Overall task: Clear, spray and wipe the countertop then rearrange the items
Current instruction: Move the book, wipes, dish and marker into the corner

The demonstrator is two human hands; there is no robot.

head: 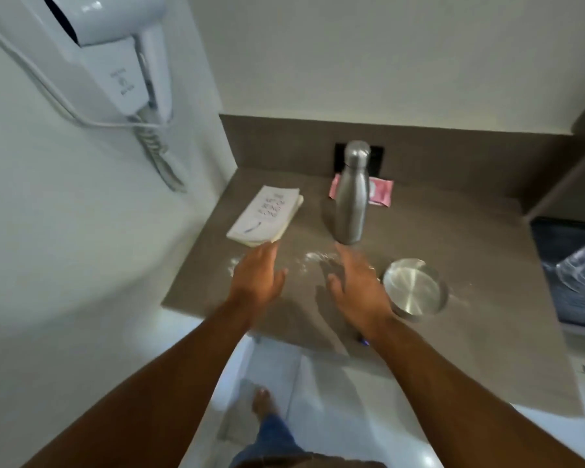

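Over countertop [453, 244] | left hand [259, 276], right hand [358, 292] empty | book [264, 216] untouched

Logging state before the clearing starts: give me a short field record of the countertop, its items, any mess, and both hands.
surface: brown countertop, nothing cleared yet
book: white book at left, lying flat
bottle: steel bottle upright at rear centre
packet: pink packet behind the bottle
bowl: steel bowl at right front
mess: white powder between the hands
left hand: open, empty, near the book
right hand: open, empty, beside the bowl
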